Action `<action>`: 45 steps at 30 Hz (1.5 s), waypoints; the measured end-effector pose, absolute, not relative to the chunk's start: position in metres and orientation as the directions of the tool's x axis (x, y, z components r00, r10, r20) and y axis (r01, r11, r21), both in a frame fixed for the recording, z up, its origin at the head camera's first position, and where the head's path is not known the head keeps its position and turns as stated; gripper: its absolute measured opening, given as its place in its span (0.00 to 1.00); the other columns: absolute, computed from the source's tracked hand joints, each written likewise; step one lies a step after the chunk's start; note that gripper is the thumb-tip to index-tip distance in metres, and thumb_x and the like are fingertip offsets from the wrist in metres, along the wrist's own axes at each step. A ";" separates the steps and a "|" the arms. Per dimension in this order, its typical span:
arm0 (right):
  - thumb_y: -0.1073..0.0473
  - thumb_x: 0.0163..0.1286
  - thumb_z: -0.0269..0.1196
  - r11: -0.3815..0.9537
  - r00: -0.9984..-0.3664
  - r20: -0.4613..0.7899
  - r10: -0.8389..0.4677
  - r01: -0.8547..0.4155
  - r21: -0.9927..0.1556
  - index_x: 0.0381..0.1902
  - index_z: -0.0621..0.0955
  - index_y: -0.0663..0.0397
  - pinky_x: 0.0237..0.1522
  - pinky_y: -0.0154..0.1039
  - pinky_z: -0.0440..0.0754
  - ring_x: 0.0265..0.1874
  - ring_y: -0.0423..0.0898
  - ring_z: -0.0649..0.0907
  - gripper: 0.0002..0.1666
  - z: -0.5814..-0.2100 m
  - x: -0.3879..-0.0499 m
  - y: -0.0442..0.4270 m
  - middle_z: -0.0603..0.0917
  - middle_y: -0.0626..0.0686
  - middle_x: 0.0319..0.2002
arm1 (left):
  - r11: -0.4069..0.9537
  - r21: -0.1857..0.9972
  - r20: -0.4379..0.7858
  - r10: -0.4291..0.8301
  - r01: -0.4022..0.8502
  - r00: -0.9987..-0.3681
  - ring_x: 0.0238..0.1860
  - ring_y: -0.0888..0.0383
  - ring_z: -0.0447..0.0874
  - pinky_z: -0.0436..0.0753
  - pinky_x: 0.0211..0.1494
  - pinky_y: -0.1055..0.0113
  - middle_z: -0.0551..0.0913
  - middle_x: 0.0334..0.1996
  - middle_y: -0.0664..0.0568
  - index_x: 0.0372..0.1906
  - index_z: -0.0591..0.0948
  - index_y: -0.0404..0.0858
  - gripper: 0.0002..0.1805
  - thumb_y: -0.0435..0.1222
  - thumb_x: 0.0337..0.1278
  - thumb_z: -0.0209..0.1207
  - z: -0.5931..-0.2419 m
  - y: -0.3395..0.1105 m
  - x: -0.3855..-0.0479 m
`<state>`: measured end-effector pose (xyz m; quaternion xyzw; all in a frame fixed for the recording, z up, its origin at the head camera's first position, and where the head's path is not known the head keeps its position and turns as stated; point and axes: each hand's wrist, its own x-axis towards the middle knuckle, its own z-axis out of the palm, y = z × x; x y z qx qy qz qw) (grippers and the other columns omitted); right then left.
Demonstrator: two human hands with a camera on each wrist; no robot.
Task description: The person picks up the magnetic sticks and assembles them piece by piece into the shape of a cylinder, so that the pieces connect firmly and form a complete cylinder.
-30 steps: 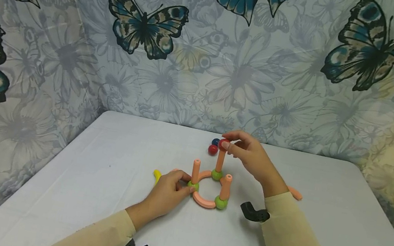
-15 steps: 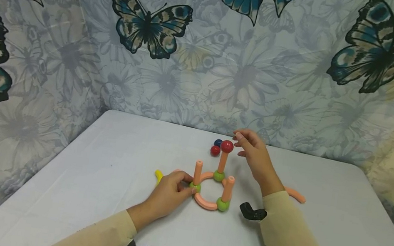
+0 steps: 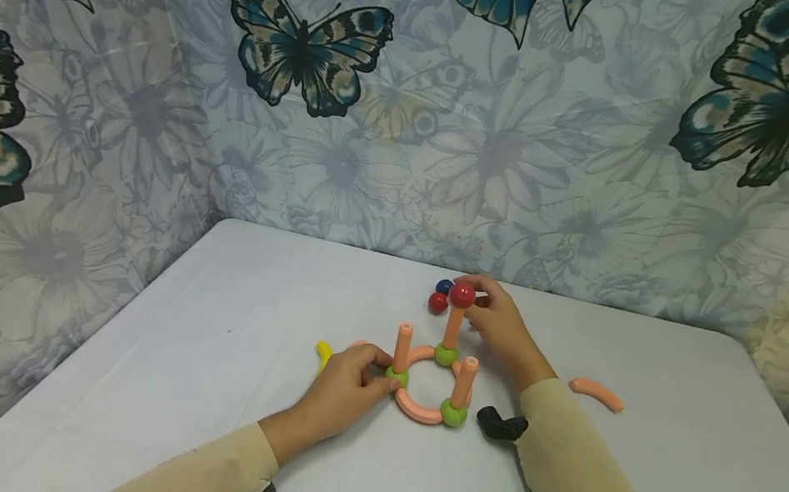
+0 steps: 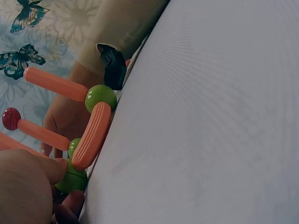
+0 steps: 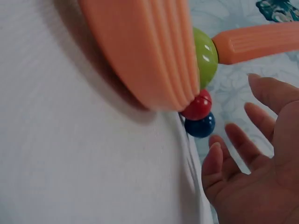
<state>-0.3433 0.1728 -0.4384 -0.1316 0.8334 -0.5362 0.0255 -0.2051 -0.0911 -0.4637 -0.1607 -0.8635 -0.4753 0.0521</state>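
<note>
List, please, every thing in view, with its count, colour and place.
Curved ring pieces: three, orange, joined in a ring
Glossy round joints: three, green, between ring pieces
Straight ribbed rods: three, orange, upright on joints
Glossy top ball: one, red, on rear rod
Loose glossy balls: two, red and blue, beyond ring
Loose curved piece: one, orange, right of ring
Partly hidden pieces: two, yellow and orange, left of ring
Table: one, white, underneath
Butterfly-printed backdrop: seemingly one, mainly grey-blue, behind
Wrist devices: two, black, one per arm
Long sleeves: two, beige, forearms
Left hand: one, bare, pinching left joint
Right hand: one, bare, near loose balls
</note>
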 end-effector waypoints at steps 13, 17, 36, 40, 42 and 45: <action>0.51 0.75 0.73 0.400 -0.947 0.054 -0.316 -0.184 -0.898 0.69 0.81 0.50 0.65 0.61 0.75 0.66 0.58 0.75 0.28 -0.437 -0.346 0.158 0.76 0.56 0.70 | 0.502 0.802 0.236 0.230 0.323 -0.944 0.29 0.63 0.78 0.80 0.32 0.66 0.85 0.47 0.56 0.52 0.87 0.38 0.11 0.36 0.71 0.73 -0.464 -0.091 -0.205; 0.52 0.76 0.73 0.423 -0.929 0.069 -0.364 -0.231 -0.876 0.68 0.82 0.52 0.72 0.63 0.69 0.69 0.57 0.76 0.27 -0.440 -0.347 0.157 0.79 0.56 0.68 | 0.508 0.800 0.231 0.229 0.319 -0.945 0.28 0.63 0.78 0.80 0.32 0.66 0.84 0.45 0.56 0.51 0.87 0.39 0.10 0.37 0.71 0.73 -0.462 -0.091 -0.205; 0.56 0.76 0.73 0.549 -0.943 -0.002 -0.333 -0.192 -0.814 0.63 0.85 0.52 0.62 0.60 0.79 0.59 0.59 0.82 0.21 -0.445 -0.339 0.158 0.86 0.56 0.56 | 0.502 0.805 0.232 0.225 0.317 -0.946 0.27 0.63 0.77 0.78 0.29 0.66 0.83 0.40 0.59 0.51 0.87 0.39 0.11 0.38 0.70 0.74 -0.464 -0.092 -0.205; 0.57 0.79 0.68 0.495 -0.963 0.000 -0.271 -0.139 -0.857 0.66 0.83 0.52 0.48 0.52 0.84 0.57 0.60 0.83 0.20 -0.443 -0.328 0.164 0.84 0.57 0.59 | 0.503 0.803 0.236 0.223 0.319 -0.946 0.27 0.63 0.78 0.79 0.30 0.66 0.84 0.42 0.58 0.51 0.87 0.39 0.11 0.38 0.71 0.74 -0.463 -0.091 -0.206; 0.59 0.80 0.66 0.470 -0.963 0.020 -0.269 -0.150 -0.870 0.65 0.82 0.54 0.46 0.49 0.85 0.57 0.60 0.84 0.19 -0.443 -0.323 0.169 0.82 0.59 0.60 | 0.502 0.803 0.239 0.224 0.322 -0.945 0.27 0.63 0.78 0.79 0.30 0.66 0.84 0.42 0.57 0.51 0.87 0.39 0.11 0.37 0.71 0.74 -0.464 -0.091 -0.206; 0.59 0.80 0.66 0.465 -0.961 0.029 -0.274 -0.159 -0.871 0.64 0.82 0.56 0.46 0.47 0.84 0.56 0.59 0.84 0.18 -0.445 -0.315 0.178 0.81 0.60 0.60 | 0.503 0.802 0.237 0.225 0.321 -0.945 0.28 0.63 0.78 0.79 0.30 0.66 0.84 0.42 0.57 0.51 0.87 0.38 0.11 0.37 0.71 0.74 -0.465 -0.091 -0.205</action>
